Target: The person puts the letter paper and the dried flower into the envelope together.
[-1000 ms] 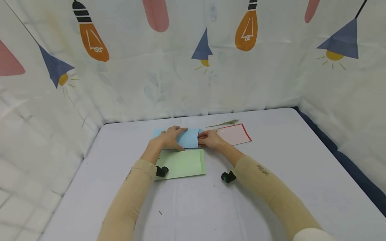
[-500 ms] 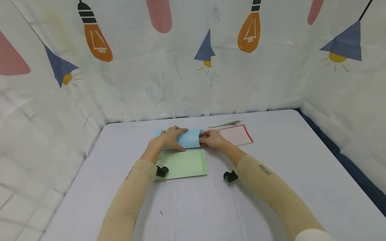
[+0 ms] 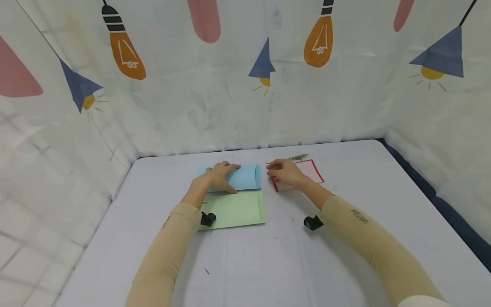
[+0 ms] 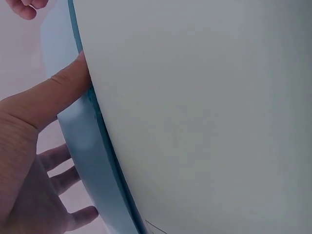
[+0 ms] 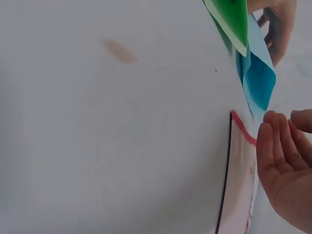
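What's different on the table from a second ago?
The right hand has left the open end of the blue envelope and moved right, to the left end of the red-bordered pink card, holding nothing. The left hand stays on the blue envelope; the green envelope and dried sprig lie as before.

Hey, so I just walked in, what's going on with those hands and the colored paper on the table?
A person's left hand is resting on a blue envelope, whose open end gapes toward the right hand. That right hand is over a pinkish, red-edged card, fingers loosely curved and apparently holding nothing. The card lies outside the envelope. A green envelope lies on the near side of the blue one, and a dried sprig lies beyond the card.
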Demonstrator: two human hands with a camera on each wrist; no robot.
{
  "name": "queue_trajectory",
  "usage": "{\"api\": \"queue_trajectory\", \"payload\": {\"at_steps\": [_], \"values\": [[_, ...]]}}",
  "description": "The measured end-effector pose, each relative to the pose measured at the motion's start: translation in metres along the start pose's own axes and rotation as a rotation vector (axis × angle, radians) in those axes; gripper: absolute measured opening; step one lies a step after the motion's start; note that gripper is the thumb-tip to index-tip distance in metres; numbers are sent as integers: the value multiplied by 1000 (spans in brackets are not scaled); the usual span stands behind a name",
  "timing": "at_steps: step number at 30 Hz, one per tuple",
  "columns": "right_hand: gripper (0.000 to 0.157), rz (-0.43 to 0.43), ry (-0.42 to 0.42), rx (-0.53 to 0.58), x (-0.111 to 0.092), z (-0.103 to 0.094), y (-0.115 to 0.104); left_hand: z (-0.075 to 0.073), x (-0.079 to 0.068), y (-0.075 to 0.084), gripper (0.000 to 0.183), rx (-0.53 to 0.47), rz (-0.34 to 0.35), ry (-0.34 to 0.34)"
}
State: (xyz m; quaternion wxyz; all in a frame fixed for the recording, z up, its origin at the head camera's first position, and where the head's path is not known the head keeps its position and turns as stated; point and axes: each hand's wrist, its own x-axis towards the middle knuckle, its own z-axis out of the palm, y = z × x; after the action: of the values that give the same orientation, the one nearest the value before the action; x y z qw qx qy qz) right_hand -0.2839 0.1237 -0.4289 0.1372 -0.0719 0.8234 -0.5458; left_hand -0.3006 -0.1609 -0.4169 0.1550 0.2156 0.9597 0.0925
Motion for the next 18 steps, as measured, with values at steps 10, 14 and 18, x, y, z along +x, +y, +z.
{"api": "queue_trajectory", "payload": {"at_steps": [10,14,18], "values": [[29,3,48,-156,-18,-36,13,1,-2,0,100,7,-10,8],[28,4,84,-218,-23,-46,18,1,-2,-1,100,6,-8,12],[31,-9,162,-323,-27,-55,26,1,-3,-1,100,-1,-9,13]]}}
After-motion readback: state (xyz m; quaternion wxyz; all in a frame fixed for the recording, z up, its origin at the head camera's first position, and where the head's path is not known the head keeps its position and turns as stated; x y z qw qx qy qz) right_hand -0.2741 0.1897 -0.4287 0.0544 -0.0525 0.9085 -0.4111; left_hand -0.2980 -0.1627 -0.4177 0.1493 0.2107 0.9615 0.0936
